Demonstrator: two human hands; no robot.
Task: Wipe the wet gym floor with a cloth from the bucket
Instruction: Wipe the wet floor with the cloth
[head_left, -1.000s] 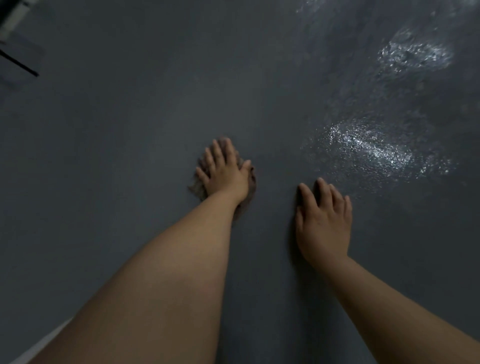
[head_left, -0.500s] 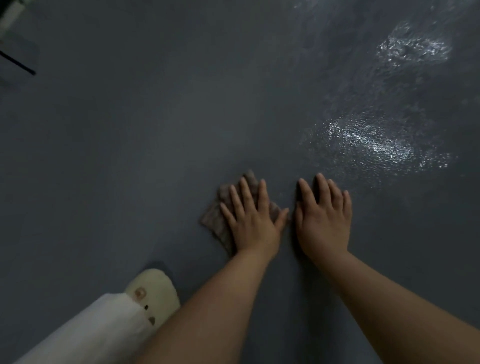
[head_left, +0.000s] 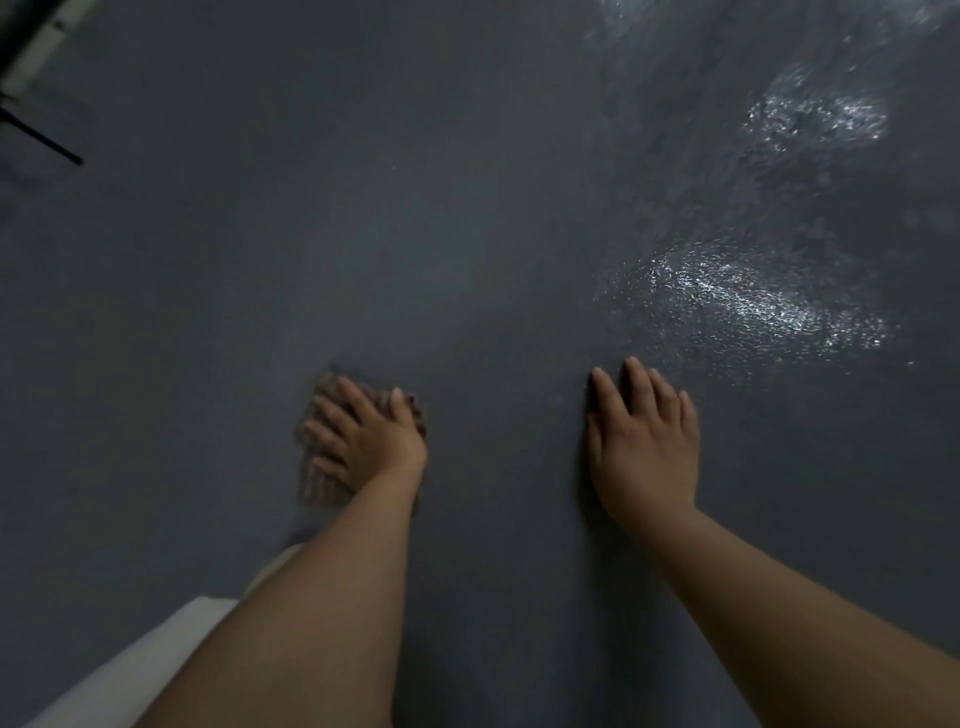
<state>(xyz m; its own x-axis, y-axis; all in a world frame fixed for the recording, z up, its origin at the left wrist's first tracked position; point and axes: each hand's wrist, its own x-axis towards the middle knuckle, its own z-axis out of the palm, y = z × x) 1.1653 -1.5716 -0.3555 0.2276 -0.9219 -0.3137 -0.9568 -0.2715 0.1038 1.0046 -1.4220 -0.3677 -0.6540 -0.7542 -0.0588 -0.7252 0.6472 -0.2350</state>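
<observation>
Head view, only cam. Left hand (head_left: 363, 441) flat on the cloth (head_left: 317, 486), fingers spread and straight, pressing it to the floor (head_left: 363, 218), no grip round it. Cloth is brownish, bunched under the palm, edges sticking out on the far-left side; blurred, so it's prob mid-stroke. Right hand (head_left: 644, 441) flat on bare floor, fingers straight and together, holds nothing, looks like a brace. Hands well apart. Wet patch (head_left: 753, 306) glints just beyond the right fingertips, a second wet patch (head_left: 815, 119) farther off, upper right. Bucket not in view. Pale trouser leg (head_left: 145, 670) bottom left, light shoe (head_left: 270, 566) just showing behind the left forearm.

Risks, my read:
- cloth working the matte area, wet zone untouched on the right; could miss it if strokes stay left.
- right palm next to the water, weight on it; slip if it creeps fwd.
- cloth only pinned, not held; may roll up or slide out on a fast pass.

Vs 0.5 s ago: left hand + cloth were touching the right hand's thumb side, now swung out left. Right hand unmoved. Shoe was in plain sight, now mostly covered by the arm.
</observation>
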